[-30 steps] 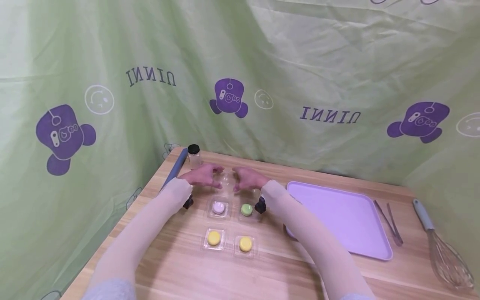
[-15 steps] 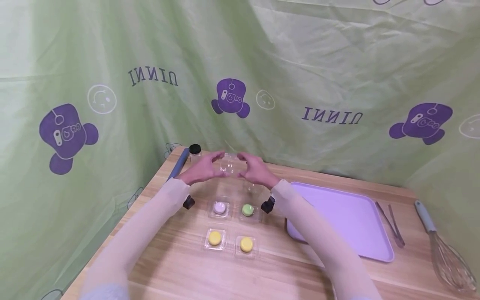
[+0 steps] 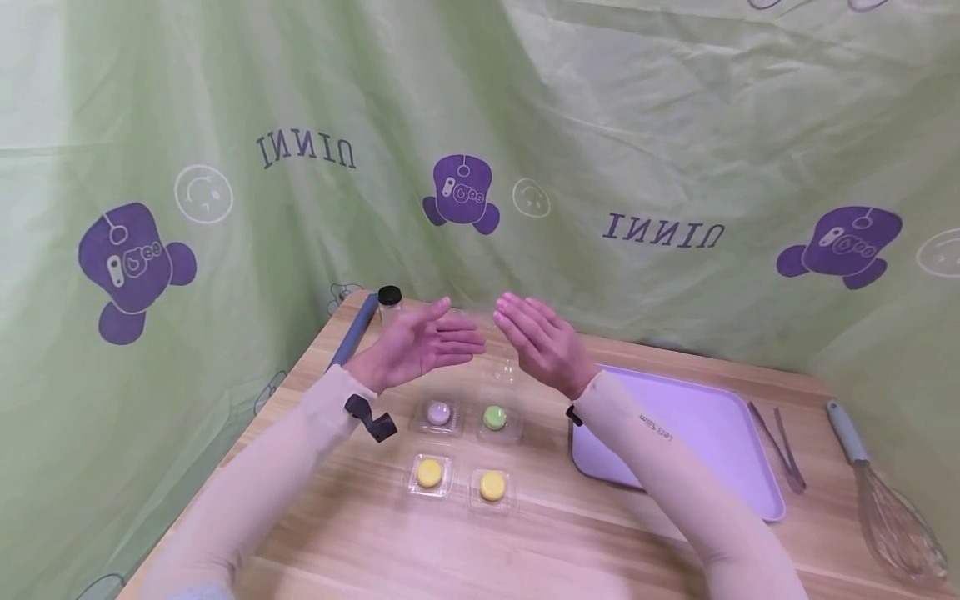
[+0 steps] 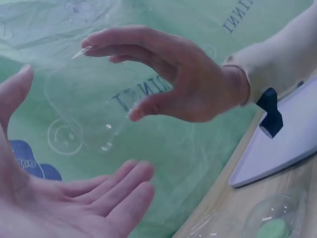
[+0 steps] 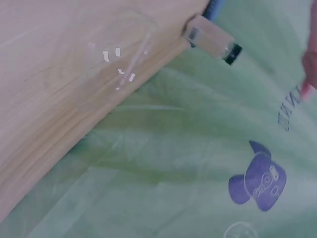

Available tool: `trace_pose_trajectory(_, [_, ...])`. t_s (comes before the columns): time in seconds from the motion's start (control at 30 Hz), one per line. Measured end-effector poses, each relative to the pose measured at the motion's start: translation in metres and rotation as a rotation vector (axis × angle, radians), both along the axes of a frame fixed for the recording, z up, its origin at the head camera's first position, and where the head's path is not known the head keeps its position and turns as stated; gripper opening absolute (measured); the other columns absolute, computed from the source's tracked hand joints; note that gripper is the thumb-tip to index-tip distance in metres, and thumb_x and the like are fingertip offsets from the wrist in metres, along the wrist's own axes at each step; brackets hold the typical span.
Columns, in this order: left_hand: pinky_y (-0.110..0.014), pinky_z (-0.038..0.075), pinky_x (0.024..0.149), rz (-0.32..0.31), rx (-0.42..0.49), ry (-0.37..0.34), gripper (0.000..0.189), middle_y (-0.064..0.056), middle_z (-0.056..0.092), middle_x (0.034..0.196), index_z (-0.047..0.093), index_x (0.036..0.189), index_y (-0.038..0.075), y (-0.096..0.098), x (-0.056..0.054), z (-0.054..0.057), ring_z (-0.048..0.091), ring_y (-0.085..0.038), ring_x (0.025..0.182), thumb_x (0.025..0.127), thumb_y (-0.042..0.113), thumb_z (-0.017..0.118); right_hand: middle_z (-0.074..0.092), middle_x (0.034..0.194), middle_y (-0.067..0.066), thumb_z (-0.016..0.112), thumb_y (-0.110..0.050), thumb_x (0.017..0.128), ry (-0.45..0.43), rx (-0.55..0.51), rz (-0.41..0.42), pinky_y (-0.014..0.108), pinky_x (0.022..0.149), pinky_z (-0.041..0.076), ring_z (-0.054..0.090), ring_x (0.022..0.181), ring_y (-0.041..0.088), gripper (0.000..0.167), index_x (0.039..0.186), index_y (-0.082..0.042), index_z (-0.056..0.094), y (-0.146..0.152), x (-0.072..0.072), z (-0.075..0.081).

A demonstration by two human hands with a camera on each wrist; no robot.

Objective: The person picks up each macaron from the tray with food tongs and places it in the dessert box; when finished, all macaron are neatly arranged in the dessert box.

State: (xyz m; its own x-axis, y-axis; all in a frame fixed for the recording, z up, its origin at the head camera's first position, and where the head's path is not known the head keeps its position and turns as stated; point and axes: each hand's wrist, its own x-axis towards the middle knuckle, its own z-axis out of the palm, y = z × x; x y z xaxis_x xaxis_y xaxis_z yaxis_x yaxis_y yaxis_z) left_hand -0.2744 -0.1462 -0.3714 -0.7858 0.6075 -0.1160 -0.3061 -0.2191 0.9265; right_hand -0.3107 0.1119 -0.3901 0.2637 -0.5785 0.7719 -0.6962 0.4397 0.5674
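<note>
A clear plastic case hangs in the air between the two hands, faint and blurred. My right hand holds its edge, thumb and fingertips on opposite sides in the left wrist view. My left hand faces it, palm turned up, fingers straight and apart from it. Below, a lilac macaron, a green macaron, a left yellow macaron and a right yellow macaron each sit in a clear case. Another clear case lies behind the green one.
To the right is a purple tray, partly behind my right forearm. Beyond it lie tongs and a whisk. A black-lidded jar and a blue rod stand at the back left, before a green curtain.
Both hands rose from the table with the clear case between them. My left hand has since let go and straightened its fingers; my right hand has moved right and turned, keeping the case.
</note>
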Motion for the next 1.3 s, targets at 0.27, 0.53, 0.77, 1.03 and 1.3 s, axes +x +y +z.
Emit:
trace_pose_trajectory(0.27, [-0.044,0.042,0.120,-0.122,-0.030,0.038,0.070,-0.036,0.039,0.154,0.032,0.151,-0.011,0.003,0.005,0.002,0.056,-0.036,0.136,0.105,0.039,0.047,0.067,0.129,0.022,0.051,0.009,0.082,0.023,0.085,0.024,0.043,0.104,0.056,0.067,0.119,0.033,0.053,0.134,0.005,0.058,-0.001,0.011,-0.007])
trace_pose_trajectory(0.53, [-0.038,0.049,0.115,-0.114,-0.067,0.037,0.093,-0.030,0.053,0.146,0.036,0.150,-0.010,0.004,0.005,0.002,0.067,-0.024,0.121,0.088,0.048,0.073,0.067,0.129,0.023,0.051,0.009,0.082,0.023,0.085,0.045,0.044,0.103,0.057,0.067,0.119,0.034,0.053,0.134,0.006,0.058,-0.005,0.012,-0.006])
trace_pose_trajectory(0.77, [-0.041,0.047,0.117,-0.084,-0.128,0.092,0.078,-0.032,0.051,0.147,0.037,0.149,-0.010,0.000,0.007,0.006,0.066,-0.025,0.123,0.096,0.042,0.063,0.065,0.133,0.021,0.051,0.009,0.083,-0.008,0.093,0.037,0.044,0.108,0.054,0.065,0.122,0.032,0.055,0.137,0.004,0.056,-0.008,0.009,-0.004])
trace_pose_trajectory(1.03, [-0.043,0.050,0.114,0.229,-0.403,0.559,0.064,-0.016,0.063,0.139,0.051,0.142,0.003,-0.010,0.015,0.007,0.061,-0.030,0.130,0.088,0.025,0.078,0.052,0.144,0.030,0.072,-0.018,0.088,-0.345,0.014,0.134,0.046,0.121,0.042,0.050,0.140,0.037,0.067,0.141,0.013,0.045,-0.013,0.023,-0.007])
trace_pose_trajectory(1.3, [-0.046,0.044,0.119,0.303,-0.603,1.000,0.083,-0.012,0.064,0.139,0.055,0.139,0.007,-0.019,0.040,0.001,0.058,-0.030,0.133,0.068,0.024,0.095,0.031,0.166,0.017,0.088,-0.005,0.071,-1.146,-0.200,0.316,0.043,0.127,0.032,0.034,0.152,0.035,0.108,0.159,-0.001,0.025,-0.014,0.060,-0.003])
